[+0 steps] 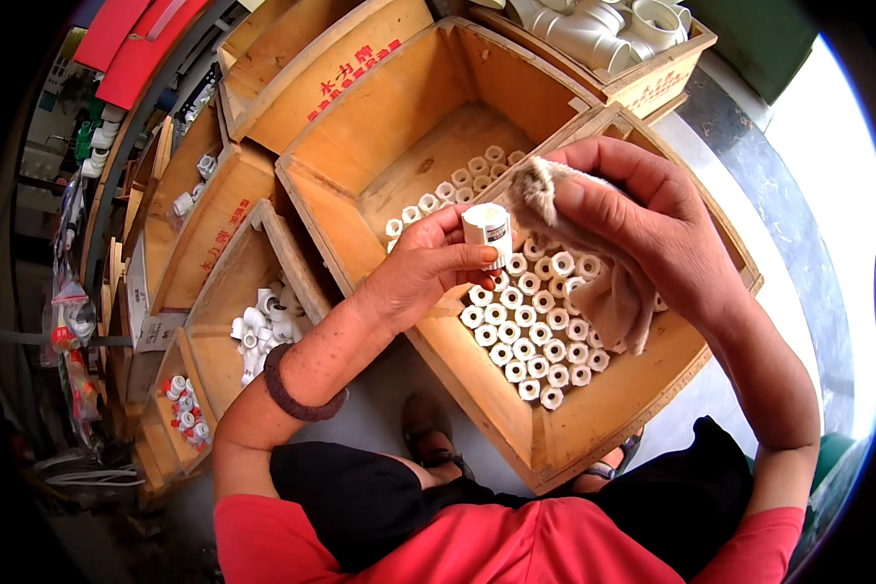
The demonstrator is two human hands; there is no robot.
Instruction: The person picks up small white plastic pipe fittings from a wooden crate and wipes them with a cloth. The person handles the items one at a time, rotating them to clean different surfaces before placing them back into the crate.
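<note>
Between the thumb and fingers of my left hand (409, 268) is a white plastic pipe fitting (487, 226), short and cylindrical with a small label on its side. My right hand (652, 204) pinches a grubby, pale cloth (625, 292), which hangs down just right of the fitting, apart from it. Below both hands stands a wooden box (647, 389) with rows of white fittings (526, 341) set upright, their round holes facing up. The cloth and my hands hide part of these rows.
An adjoining wooden box (370, 127) holds more fittings along its near side. To the left, a wooden bin (226, 336) contains white branched fittings, and a smaller compartment (156, 428) has white-and-red pieces. Large white pipes (594, 34) fill a crate at the far right.
</note>
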